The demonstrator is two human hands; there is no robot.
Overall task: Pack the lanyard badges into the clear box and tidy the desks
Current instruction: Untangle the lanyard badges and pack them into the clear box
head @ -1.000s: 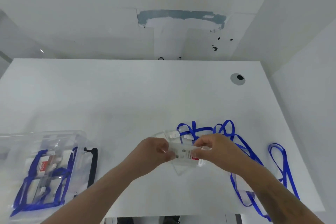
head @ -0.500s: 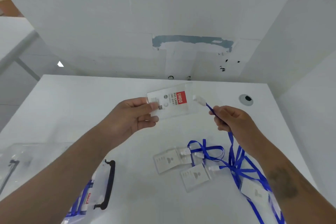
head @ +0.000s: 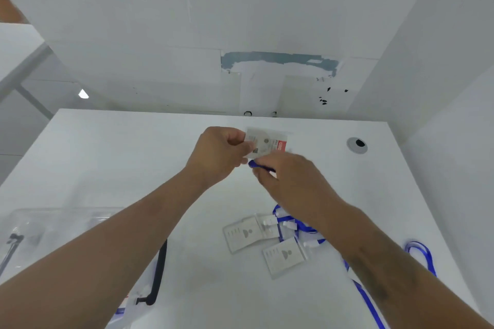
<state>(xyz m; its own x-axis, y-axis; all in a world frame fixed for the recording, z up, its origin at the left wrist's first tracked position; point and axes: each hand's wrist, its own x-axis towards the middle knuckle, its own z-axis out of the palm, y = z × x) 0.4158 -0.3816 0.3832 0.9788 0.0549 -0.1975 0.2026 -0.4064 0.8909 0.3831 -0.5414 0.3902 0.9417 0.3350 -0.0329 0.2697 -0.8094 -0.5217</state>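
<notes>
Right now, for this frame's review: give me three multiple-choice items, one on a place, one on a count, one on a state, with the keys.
1. Where is the clear box?
A. at the desk's left edge
B. beside the round cable hole
C. on the floor

2. How many badge holders lie flat on the desk?
A. none
B. two
C. five

3. What is the left hand doing?
A. resting flat on the desk
B. gripping the box's handle
C. holding a badge up

Key: 1 A, the box sits lower left. 2 B, one badge holder and a second lie by the blue lanyards. 3 C, its fingers pinch the card while the right hand grips a blue strap.
</notes>
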